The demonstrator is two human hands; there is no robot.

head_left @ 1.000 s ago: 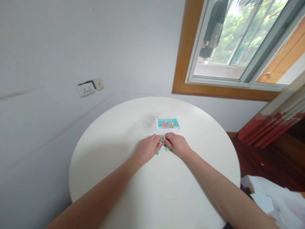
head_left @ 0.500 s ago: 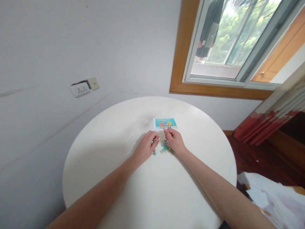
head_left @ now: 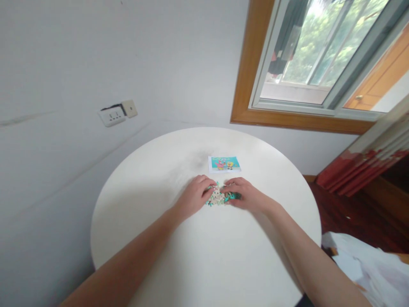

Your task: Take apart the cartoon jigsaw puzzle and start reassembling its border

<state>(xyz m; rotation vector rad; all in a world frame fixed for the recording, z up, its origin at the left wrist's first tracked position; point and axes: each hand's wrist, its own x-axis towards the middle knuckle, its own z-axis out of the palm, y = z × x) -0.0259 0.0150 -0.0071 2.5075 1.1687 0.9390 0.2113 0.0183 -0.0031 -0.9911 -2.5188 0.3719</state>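
A small heap of jigsaw pieces, pale and teal, lies on the round white table. My left hand curves along the heap's left side, its fingertips and thumb touching the pieces with a gap between them. On the other side my right hand is cupped with fingers and thumb apart, some teal pieces lying between them. Just beyond the heap rests a small picture card with a pink starfish and a yellow cartoon figure on teal.
Behind the table is a white wall with a socket. A wood-framed window is at the upper right, with a red and cream curtain beside it. White plastic bags lie at the lower right.
My right hand has come down from the card's near edge to the heap and spread its fingers around pieces. More pale pieces show in the heap. My left hand has barely moved.
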